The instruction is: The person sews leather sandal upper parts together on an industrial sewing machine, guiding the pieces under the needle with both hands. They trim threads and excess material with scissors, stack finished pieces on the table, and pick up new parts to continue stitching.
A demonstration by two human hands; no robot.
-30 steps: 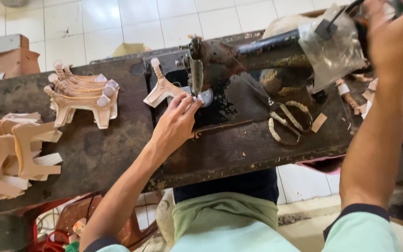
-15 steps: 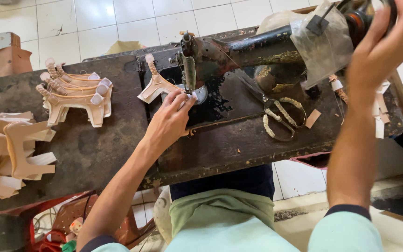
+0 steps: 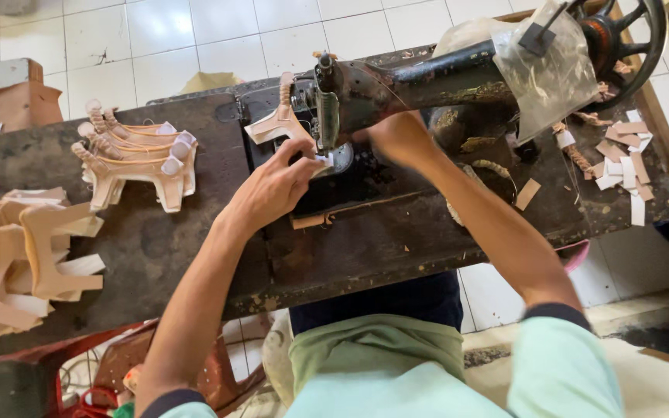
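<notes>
A clear plastic bag (image 3: 553, 73) hung crinkled over the black sewing machine (image 3: 427, 81). The left hand (image 3: 272, 186) pinched a tan leather piece (image 3: 279, 122) at the needle. The right hand (image 3: 400, 139) was blurred, its grip unclear. Matching pieces (image 3: 129, 159) lay stacked on the worn table (image 3: 164, 248).

I see the left hand (image 3: 272, 188) resting on the counter (image 3: 156, 248), its fingertips on the strap piece (image 3: 279, 124) under the needle of the sewing machine (image 3: 427, 81). The right hand (image 3: 396, 138) sits just right of the needle, beneath the machine's arm. Left of the left hand lies a stack of straps (image 3: 133, 159), and farther left, at the counter's edge, a second pile (image 3: 17, 263). Right of the right hand, past the machine, lie scraps (image 3: 621, 162). The handwheel (image 3: 629, 39) is behind them.
</notes>
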